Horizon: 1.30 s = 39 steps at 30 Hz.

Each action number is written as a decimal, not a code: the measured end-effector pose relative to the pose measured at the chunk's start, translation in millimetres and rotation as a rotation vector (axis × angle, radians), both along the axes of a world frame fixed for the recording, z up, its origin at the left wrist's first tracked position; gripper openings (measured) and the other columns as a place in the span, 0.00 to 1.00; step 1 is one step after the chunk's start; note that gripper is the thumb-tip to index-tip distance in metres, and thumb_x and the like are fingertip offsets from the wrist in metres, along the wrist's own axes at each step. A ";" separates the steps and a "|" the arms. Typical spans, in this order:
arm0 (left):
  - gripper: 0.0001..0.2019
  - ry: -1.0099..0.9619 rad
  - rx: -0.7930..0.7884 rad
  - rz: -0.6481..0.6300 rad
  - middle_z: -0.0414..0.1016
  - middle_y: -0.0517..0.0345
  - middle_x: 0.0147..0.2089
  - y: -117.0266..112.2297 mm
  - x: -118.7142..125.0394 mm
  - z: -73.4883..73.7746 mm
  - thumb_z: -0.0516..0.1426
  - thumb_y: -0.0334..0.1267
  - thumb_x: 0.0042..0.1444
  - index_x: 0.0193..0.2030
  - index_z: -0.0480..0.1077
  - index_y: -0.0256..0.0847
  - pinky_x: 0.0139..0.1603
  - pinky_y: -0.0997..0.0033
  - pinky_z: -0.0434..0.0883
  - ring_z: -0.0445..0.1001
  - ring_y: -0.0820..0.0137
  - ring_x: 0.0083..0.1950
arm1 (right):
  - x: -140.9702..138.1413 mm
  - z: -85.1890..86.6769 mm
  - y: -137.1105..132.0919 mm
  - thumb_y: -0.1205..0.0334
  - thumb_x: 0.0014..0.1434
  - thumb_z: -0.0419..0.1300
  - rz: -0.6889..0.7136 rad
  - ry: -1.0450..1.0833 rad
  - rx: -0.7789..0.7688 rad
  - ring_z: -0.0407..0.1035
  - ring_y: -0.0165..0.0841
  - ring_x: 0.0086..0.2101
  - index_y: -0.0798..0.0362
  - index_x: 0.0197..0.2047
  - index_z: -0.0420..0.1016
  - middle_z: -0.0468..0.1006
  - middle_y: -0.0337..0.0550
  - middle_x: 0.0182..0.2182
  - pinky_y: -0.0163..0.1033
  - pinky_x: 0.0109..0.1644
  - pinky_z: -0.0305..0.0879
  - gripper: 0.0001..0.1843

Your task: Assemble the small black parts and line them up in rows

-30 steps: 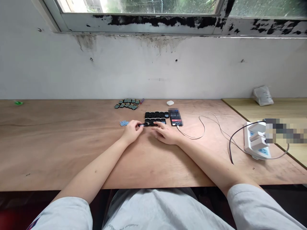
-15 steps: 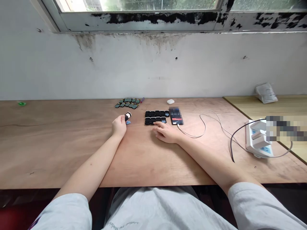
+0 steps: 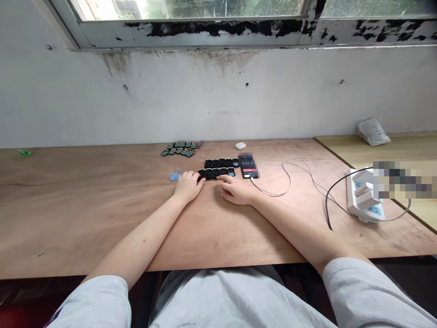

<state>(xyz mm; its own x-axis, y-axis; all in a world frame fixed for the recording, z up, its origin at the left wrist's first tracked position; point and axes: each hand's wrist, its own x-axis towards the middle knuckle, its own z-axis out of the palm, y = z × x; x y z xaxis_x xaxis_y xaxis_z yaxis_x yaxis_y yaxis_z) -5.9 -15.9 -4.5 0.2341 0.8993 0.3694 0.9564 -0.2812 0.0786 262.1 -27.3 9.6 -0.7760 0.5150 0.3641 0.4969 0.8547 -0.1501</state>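
My left hand (image 3: 187, 187) rests its fingertips against the left end of the front row of black moulded holders (image 3: 213, 173). Whether those fingers grip anything is hidden. My right hand (image 3: 235, 190) lies just in front of that row, fingers apart and empty. Behind it runs a second black row (image 3: 221, 163). Small blue pieces (image 3: 175, 176) are scattered just left of my left hand. Farther back lies a cluster of green-topped flat chips (image 3: 178, 149).
A pixelated phone (image 3: 248, 167) lies right of the rows, its white cable (image 3: 273, 191) curling across the plywood table (image 3: 85, 218). A white earbud case (image 3: 240, 146) and a red-tipped pen (image 3: 200, 144) sit near the back. A white power strip (image 3: 363, 196) stands at right.
My left hand moved left to the blue pieces holding a small black-and-white item, then returned right to the black row, where no such item shows. My right hand stayed nearly still.
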 end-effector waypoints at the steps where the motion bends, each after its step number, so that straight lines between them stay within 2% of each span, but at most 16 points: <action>1: 0.18 -0.010 -0.001 -0.026 0.77 0.43 0.49 0.4 -0.8 -1.1 0.52 0.49 0.69 0.50 0.77 0.40 0.54 0.53 0.68 0.72 0.52 0.53 | -0.2 0.1 0.0 0.62 0.67 0.60 -0.002 0.000 -0.001 0.70 0.46 0.56 0.53 0.57 0.75 0.66 0.58 0.66 0.55 0.60 0.69 0.16; 4: 0.18 -0.026 -0.005 -0.096 0.76 0.43 0.52 1.5 -2.4 -5.0 0.51 0.47 0.69 0.55 0.76 0.41 0.56 0.53 0.68 0.71 0.52 0.55 | -0.6 -0.1 0.3 0.62 0.67 0.60 -0.006 0.005 -0.015 0.70 0.45 0.56 0.52 0.57 0.75 0.66 0.57 0.66 0.54 0.60 0.68 0.16; 11: 0.22 -0.039 -0.032 -0.140 0.74 0.42 0.58 0.9 -2.4 -4.7 0.51 0.47 0.68 0.63 0.71 0.40 0.60 0.49 0.67 0.69 0.51 0.60 | -1.3 -0.2 0.2 0.60 0.68 0.58 -0.049 -0.018 -0.003 0.67 0.45 0.58 0.51 0.57 0.75 0.67 0.55 0.66 0.53 0.61 0.65 0.16; 13: 0.23 -0.056 -0.042 -0.154 0.73 0.42 0.60 0.1 -2.5 -3.2 0.51 0.47 0.68 0.65 0.69 0.39 0.61 0.48 0.67 0.68 0.50 0.62 | -2.2 -1.1 1.1 0.59 0.69 0.56 -0.146 -0.027 0.052 0.65 0.46 0.59 0.51 0.59 0.75 0.67 0.55 0.66 0.55 0.64 0.60 0.17; 18: 0.27 -0.086 -0.100 -0.193 0.71 0.42 0.65 -0.1 -3.9 -1.0 0.52 0.49 0.67 0.68 0.65 0.39 0.66 0.46 0.65 0.65 0.49 0.67 | -1.5 -7.9 11.6 0.53 0.71 0.52 -0.538 -0.010 0.139 0.58 0.52 0.63 0.52 0.61 0.73 0.68 0.59 0.65 0.60 0.66 0.50 0.20; 20: 0.28 -0.083 -0.125 -0.209 0.69 0.40 0.67 0.3 -4.9 -1.0 0.52 0.50 0.67 0.69 0.64 0.38 0.67 0.45 0.63 0.64 0.49 0.69 | 1.4 -11.2 18.8 0.48 0.71 0.52 -0.609 -0.009 0.148 0.56 0.54 0.65 0.53 0.61 0.72 0.69 0.61 0.64 0.64 0.67 0.48 0.23; 25: 0.30 -0.083 -0.147 -0.228 0.67 0.40 0.69 1.1 -6.7 -2.4 0.52 0.52 0.67 0.70 0.63 0.38 0.69 0.42 0.61 0.61 0.48 0.71 | 8.6 -17.4 38.4 0.32 0.68 0.51 -0.554 -0.038 0.117 0.54 0.59 0.67 0.53 0.67 0.68 0.66 0.66 0.66 0.72 0.68 0.44 0.38; 29: 0.28 -0.098 -0.144 -0.213 0.68 0.40 0.69 2.5 -7.1 -4.4 0.51 0.50 0.68 0.70 0.63 0.39 0.70 0.43 0.61 0.62 0.49 0.71 | 9.4 -20.0 47.4 0.27 0.66 0.49 -0.546 -0.068 0.044 0.52 0.62 0.68 0.53 0.70 0.65 0.64 0.67 0.68 0.76 0.69 0.40 0.44; 35: 0.25 -0.153 -0.129 -0.168 0.72 0.42 0.65 3.8 -9.8 -4.4 0.49 0.48 0.69 0.67 0.66 0.38 0.67 0.47 0.64 0.67 0.51 0.67 | 9.9 -16.8 37.0 0.29 0.66 0.51 -0.540 -0.026 0.071 0.59 0.59 0.63 0.54 0.67 0.68 0.75 0.64 0.56 0.74 0.70 0.38 0.42; 39: 0.25 -0.182 -0.133 -0.163 0.72 0.42 0.64 2.6 -12.4 -2.6 0.49 0.48 0.69 0.66 0.67 0.38 0.67 0.47 0.65 0.68 0.51 0.66 | 11.1 -12.8 23.5 0.30 0.66 0.53 -0.523 -0.020 0.109 0.64 0.58 0.58 0.56 0.62 0.71 0.77 0.64 0.50 0.74 0.70 0.37 0.39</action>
